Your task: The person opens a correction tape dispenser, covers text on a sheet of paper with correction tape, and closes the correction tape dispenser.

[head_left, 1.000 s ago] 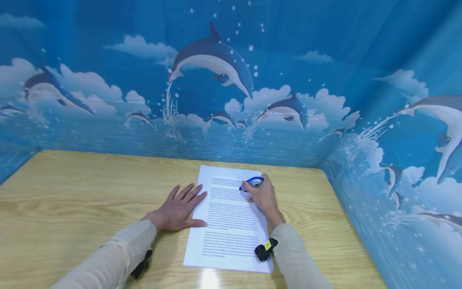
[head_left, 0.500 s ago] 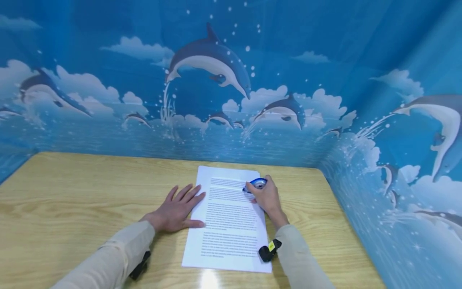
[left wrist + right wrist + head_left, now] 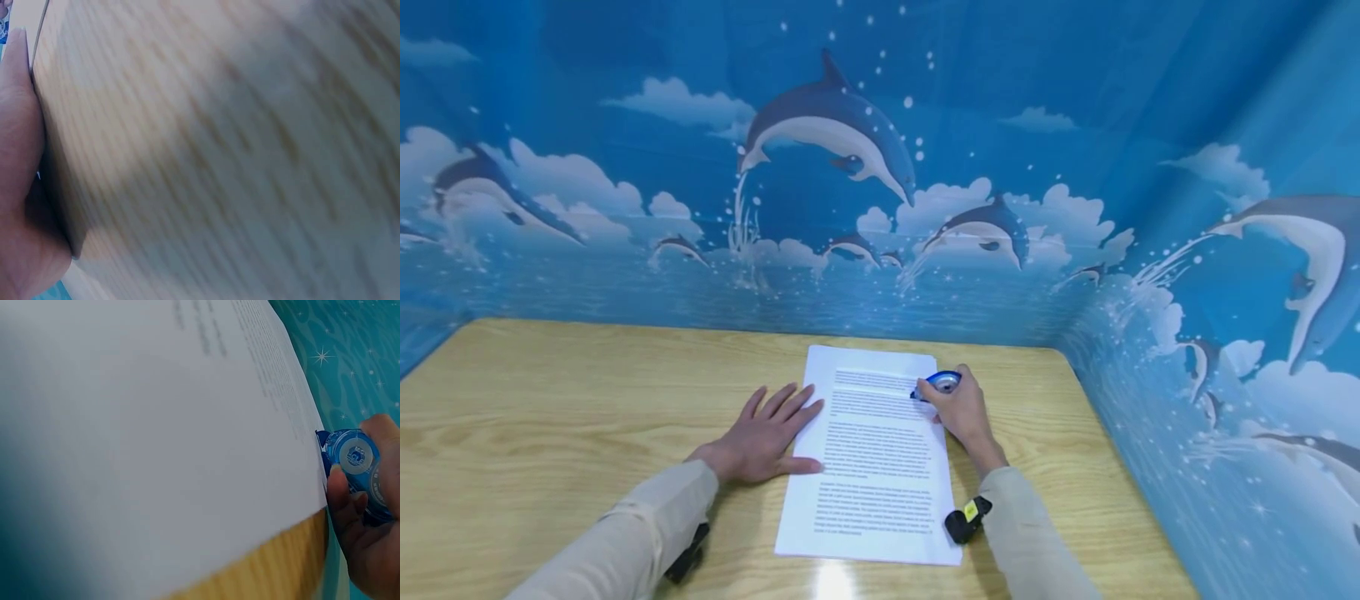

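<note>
A sheaf of white printed paper lies upright on the table in the head view. My left hand rests flat with spread fingers, its fingertips and thumb at the paper's left edge. Between thumb and fingers, my right hand grips a blue correction tape with a clear body. Its tip meets the sheet near the right end of the upper text lines. In the right wrist view the round reel of the correction tape shows, tip at the paper surface. The left wrist view mostly holds blurred wood grain, with part of the left hand.
The wooden table reaches back to a blue curtain printed with dolphins, which also runs along the right side. Black wrist cameras sit at both sleeves; the right one overlaps the paper's lower right corner.
My right hand has slid rightward across the upper text with the correction tape. The left hand stays on the paper's left edge. The whole head view has shifted slightly.
</note>
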{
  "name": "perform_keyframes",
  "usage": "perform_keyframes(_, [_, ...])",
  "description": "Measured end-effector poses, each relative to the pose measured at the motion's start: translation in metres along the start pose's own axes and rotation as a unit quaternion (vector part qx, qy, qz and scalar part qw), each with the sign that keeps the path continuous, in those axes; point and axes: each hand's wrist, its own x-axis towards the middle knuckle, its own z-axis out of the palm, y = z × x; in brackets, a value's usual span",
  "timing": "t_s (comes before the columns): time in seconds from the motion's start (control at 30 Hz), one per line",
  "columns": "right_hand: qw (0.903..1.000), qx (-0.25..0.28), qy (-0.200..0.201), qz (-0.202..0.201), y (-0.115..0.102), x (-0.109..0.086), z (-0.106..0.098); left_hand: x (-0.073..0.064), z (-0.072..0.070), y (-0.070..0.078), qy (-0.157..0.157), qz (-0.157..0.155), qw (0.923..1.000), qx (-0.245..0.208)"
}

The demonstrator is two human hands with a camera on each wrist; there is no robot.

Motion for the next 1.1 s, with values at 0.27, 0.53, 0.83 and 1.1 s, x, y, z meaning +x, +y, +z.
perform_keyframes(0.27, [1.0, -0.006, 0.0, -0.001, 0.007, 0.003, -0.006, -0.001, -0.001, 0.0, 0.007, 0.003, 0.9999, -0.007])
perform_keyframes(0.53, [0.9998, 0.014, -0.007, 0.014, 0.008, 0.002, -0.008, -0.001, -0.003, 0.001, 0.01, 0.008, 0.9998, -0.017])
perform_keyframes(0.83, [0.9984, 0.047, -0.009, 0.031, 0.01, 0.002, -0.009, 0.0, -0.001, 0.001, 0.009, 0.004, 0.9999, -0.012])
perform_keyframes(1.1, [0.9971, 0.071, -0.006, 0.026, 0.012, 0.001, -0.01, -0.001, -0.004, 0.003, 0.013, 0.014, 0.9997, -0.016])
